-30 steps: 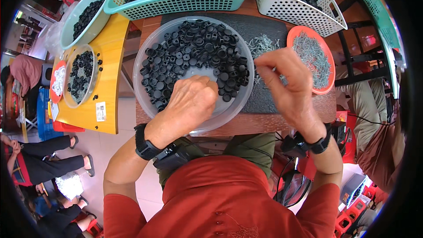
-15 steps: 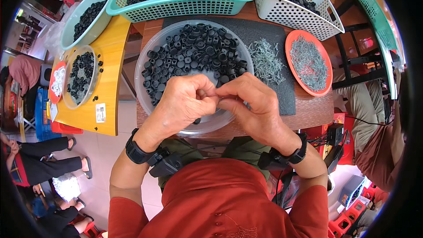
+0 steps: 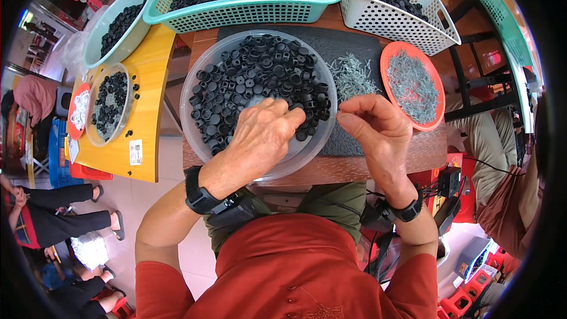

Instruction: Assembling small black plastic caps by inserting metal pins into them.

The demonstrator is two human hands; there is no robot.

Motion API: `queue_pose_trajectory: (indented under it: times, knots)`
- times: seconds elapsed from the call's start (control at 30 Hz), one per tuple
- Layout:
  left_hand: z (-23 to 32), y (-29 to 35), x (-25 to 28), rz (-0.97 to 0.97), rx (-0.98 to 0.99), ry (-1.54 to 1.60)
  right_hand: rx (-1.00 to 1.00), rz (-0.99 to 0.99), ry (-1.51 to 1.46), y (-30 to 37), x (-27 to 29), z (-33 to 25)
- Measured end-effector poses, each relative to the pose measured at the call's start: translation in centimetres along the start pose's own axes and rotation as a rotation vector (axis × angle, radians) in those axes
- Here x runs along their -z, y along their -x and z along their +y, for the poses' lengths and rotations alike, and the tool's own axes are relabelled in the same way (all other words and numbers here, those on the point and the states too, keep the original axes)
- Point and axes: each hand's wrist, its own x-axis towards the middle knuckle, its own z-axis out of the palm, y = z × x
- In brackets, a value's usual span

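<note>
A large clear plastic bowl (image 3: pixel 188 124) holds many small black plastic parts (image 3: pixel 260 68), mostly round and cap-like. Over its near half is my left hand (image 3: pixel 266 133), back up and fingers curled closed; a dark bit shows beside the thumb, but I cannot tell whether it is gripped or lies behind. To the right, past the bowl's rim, my right hand (image 3: pixel 381 127) has thumb and forefinger tips brought together. Anything between them is too small to make out. Just beyond those fingertips lies a heap of thin silvery metal pins (image 3: pixel 354 77) on a dark mat (image 3: pixel 339 41).
An orange-red plate (image 3: pixel 387 53) of similar pins sits at the right. Behind stand a teal basket (image 3: pixel 248 9) and a white basket (image 3: pixel 401 29) with black parts. On the yellow table (image 3: pixel 142 124) are a pale green basin (image 3: pixel 91 47) and a clear tray (image 3: pixel 127 103). Other people sit nearby.
My hands were together over the bowl's near edge, fingertips meeting. Now they are apart: the left has turned back-up over the bowl, and the right has moved right toward the pins.
</note>
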Motion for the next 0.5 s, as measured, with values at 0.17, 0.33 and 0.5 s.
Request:
queue_pose_trajectory:
  times: [0.17, 0.33, 0.5]
  knots:
    - [0.4, 0.5, 0.3, -0.024, 0.006, -0.008, 0.009, -0.001, 0.003, 0.2, 0.1, 0.4]
    - [0.1, 0.5, -0.1, -0.017, -0.025, -0.026, 0.027, -0.002, 0.01, 0.3, 0.0, 0.4]
    - [-0.1, 1.0, 1.6, -0.035, 0.103, 0.142, 0.084, -0.027, 0.048, 0.8, -0.2, 0.9]
